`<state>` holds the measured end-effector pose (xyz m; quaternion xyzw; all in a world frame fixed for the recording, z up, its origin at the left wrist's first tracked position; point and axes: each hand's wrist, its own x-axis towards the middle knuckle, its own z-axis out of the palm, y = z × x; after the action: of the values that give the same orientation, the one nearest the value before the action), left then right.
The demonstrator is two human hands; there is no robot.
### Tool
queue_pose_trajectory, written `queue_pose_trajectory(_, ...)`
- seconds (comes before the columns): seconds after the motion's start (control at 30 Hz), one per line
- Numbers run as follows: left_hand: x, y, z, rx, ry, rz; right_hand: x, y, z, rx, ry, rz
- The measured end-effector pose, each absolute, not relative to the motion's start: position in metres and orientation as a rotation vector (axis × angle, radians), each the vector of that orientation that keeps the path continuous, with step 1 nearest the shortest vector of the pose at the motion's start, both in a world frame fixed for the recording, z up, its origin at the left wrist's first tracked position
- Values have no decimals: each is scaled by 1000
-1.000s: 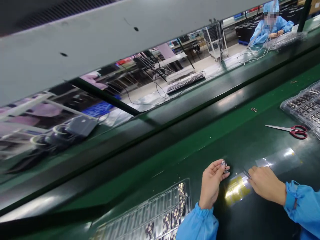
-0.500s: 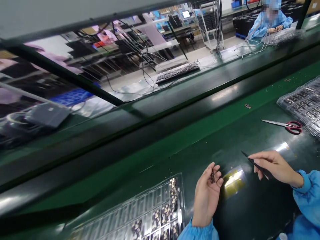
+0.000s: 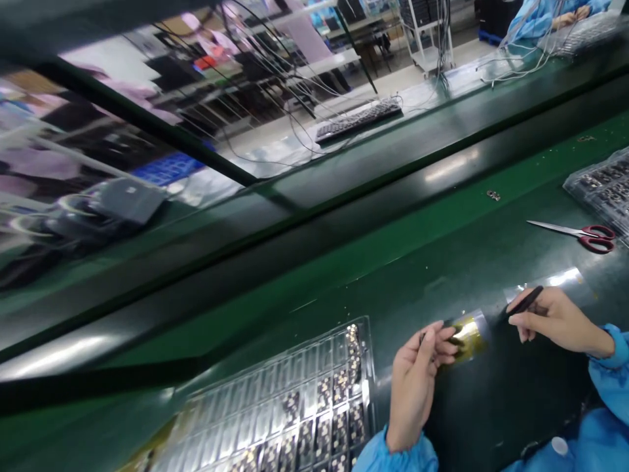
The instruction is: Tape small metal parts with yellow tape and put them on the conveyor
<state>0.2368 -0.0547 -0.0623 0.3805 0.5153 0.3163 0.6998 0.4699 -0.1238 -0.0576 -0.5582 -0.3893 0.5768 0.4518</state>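
Note:
My left hand (image 3: 417, 377) is closed, its thumb and fingers pinching a small dark electronic part (image 3: 422, 338) that the fingers mostly hide. Just past those fingertips a clear sheet with yellow film pieces (image 3: 472, 335) lies on the dark green bench. To the right of the sheet, my right hand (image 3: 560, 321) grips slim black tweezers (image 3: 531, 300), their blurred tip slanting down to the left towards the sheet. Left of my left hand sits a clear plastic tray (image 3: 367, 367); small dark parts with shiny metal spots fill several of its slots.
Red-handled scissors (image 3: 597, 238) lie at the right, near a second clear tray of parts (image 3: 609, 180). A small metal part (image 3: 493, 195) rests on the green strip. Behind runs a raised dark ledge (image 3: 344, 196). A co-worker's hands (image 3: 570, 18) show at the far right.
The view has shifted, so most things sit differently in the picture. My left hand has turned over and its fingers now reach the yellow film sheet. The tweezers have swung to point lower.

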Motion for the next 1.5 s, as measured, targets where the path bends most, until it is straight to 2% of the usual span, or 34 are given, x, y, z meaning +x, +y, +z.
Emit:
queue_pose_trajectory(0.1,224,-72,-62,1485,1122,594,471,-129,-60,-1451,-1137,1404)
queue_pose_trajectory(0.2,220,-96,-64,2098,832,487,474,-131,-62,-1565,-1354,1274)
queue_pose_trajectory(0.37,232,-126,-77,2581,548,423,477,-126,-61,-1648,-1565,1099)
queue_pose_trajectory(0.5,235,-128,-81,2711,631,263,479,-119,-56,-1736,-1664,1112)
queue_pose_trajectory(0.73,245,-131,-87,2818,914,90,470,-106,-65,-1498,-1232,1491)
queue_pose_trajectory(0.8,249,-135,-86,2811,926,68,465,-104,-68,-1480,-1218,1502)
queue_pose_trajectory(1.07,217,-125,-83,2787,970,436,458,-108,-69,-1463,-1236,1413)
queue_pose_trajectory(1.37,223,-131,-83,2737,763,478,469,-93,-72,-1433,-1152,1566)
queue_pose_trajectory(1.5,250,-135,-87,2764,917,359,471,-91,-75,-1420,-1186,1608)
